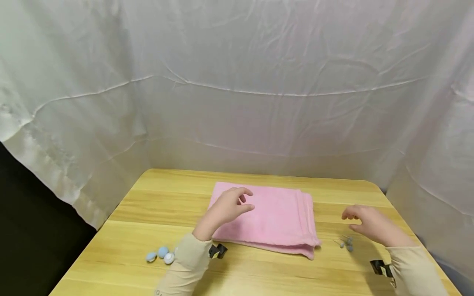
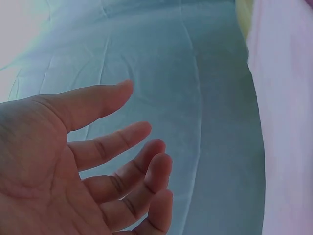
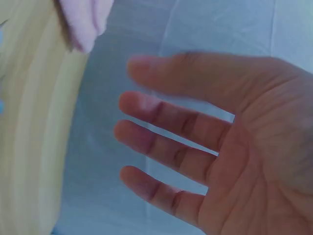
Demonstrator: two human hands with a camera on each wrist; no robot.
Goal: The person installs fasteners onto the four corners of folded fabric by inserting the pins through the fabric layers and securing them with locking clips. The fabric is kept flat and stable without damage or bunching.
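Left grip [image 1: 226,208] over pink cloth [image 1: 274,218], right grip [image 1: 375,226] near tabletop's [image 1: 326,275] right edge, both loosely spread, empty: I'd pinch all cloth layers together.

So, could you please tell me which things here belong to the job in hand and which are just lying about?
Likely the job:
pink cloth, nearest the left grip
perhaps small blue-grey bits, near the right grip

Likely just lying about:
blue and white round pieces
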